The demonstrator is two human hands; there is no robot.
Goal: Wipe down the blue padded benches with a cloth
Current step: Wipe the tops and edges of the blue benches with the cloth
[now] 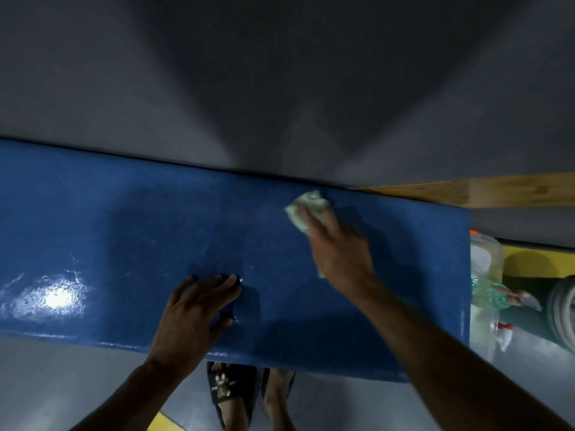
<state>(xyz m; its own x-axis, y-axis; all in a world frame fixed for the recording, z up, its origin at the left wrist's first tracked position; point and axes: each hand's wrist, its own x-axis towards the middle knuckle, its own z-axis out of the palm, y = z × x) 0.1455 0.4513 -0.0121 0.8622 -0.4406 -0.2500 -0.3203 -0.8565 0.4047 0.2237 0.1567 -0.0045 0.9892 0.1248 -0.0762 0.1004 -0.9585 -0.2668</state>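
Wiping is under way on the blue bench, which runs across the view against a grey wall. A pale, crumpled cloth is pressed onto the padded top near its far edge, toward the right end. The cloth is held down under the right hand, whose fingers are laid forward and fairly close together over it; whether they are clamped around the cloth or merely flat on it cannot be told. The left hand is planted on the near part of the bench top, fingers spread apart and flat, with nothing held, and appears to be used as a brace.

A wet-looking sheen with a bright glare is seen on the left part of the top, which suggests that this stretch has been covered. The surface around the cloth looks duller, so the right end and the far edge are judged to be what is left on this bench. The front face of the padding cannot be assessed. No other blue bench is in view, so how many remain cannot be told.

Just past the right end of the bench, a clear spray bottle and some plastic wrapping are seen on the floor, and a wooden plank lies along the wall. Sandalled feet are visible under the near edge.
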